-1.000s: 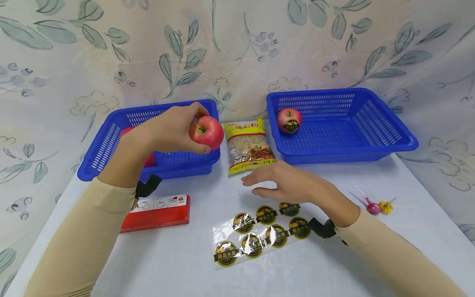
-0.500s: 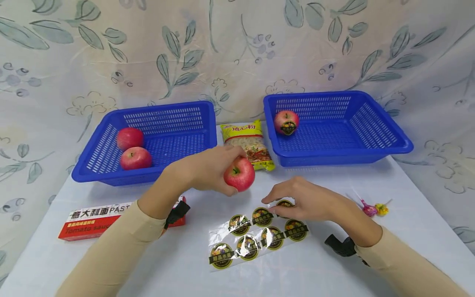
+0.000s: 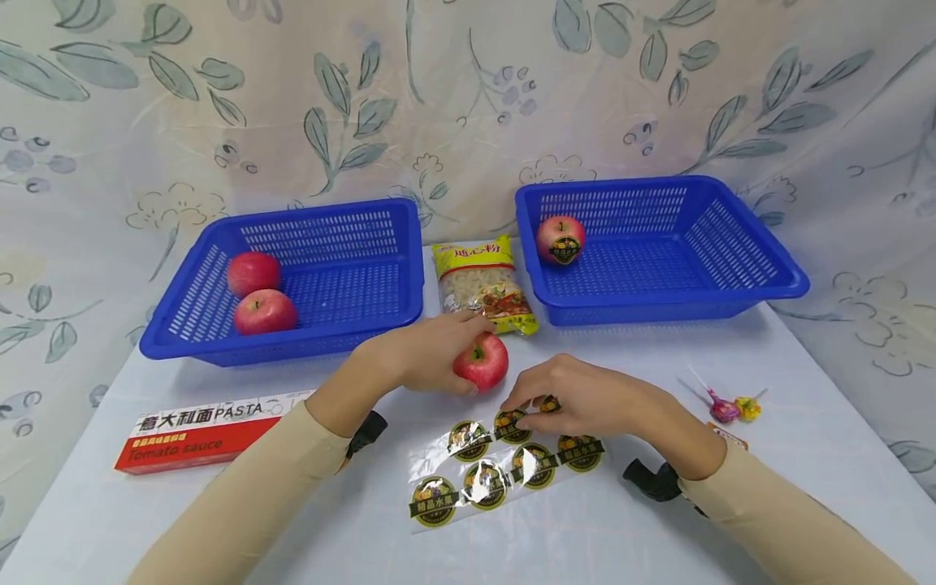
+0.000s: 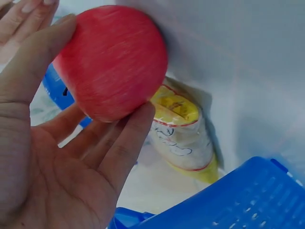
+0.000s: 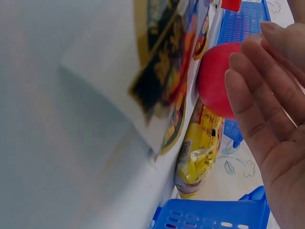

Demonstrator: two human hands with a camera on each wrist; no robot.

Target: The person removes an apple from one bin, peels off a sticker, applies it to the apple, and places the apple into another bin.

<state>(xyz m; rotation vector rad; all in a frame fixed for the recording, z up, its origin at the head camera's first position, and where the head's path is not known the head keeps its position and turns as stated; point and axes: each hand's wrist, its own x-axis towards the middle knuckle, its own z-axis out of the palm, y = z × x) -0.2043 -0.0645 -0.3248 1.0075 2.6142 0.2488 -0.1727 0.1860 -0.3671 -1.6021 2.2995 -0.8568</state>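
Note:
My left hand (image 3: pixel 420 355) grips a red apple (image 3: pixel 488 363) at the middle of the table, just in front of a yellow-topped pasta bag (image 3: pixel 483 280). In the left wrist view, thumb and fingers lie around the apple (image 4: pixel 114 62). A clear sheet of round black-and-gold stickers (image 3: pixel 486 485) lies flat nearer to me. Over its far right part is my right hand (image 3: pixel 581 396), fingers loosely bent and partly covering the upper stickers. The right wrist view shows this hand (image 5: pixel 281 109) holding nothing, its fingertips in front of the apple (image 5: pixel 214 78).
The left blue basket (image 3: pixel 322 345) holds two apples (image 3: pixel 266 312). In the right blue basket (image 3: pixel 680 307) sits one apple (image 3: pixel 561 240) with a sticker on it. A red-and-white pasta box (image 3: pixel 175 443) lies at left, two lollipops (image 3: pixel 724 409) at right.
The left hand has carried the apple from above the left basket down and right to the table's middle. My right hand has come down over the sticker sheet.

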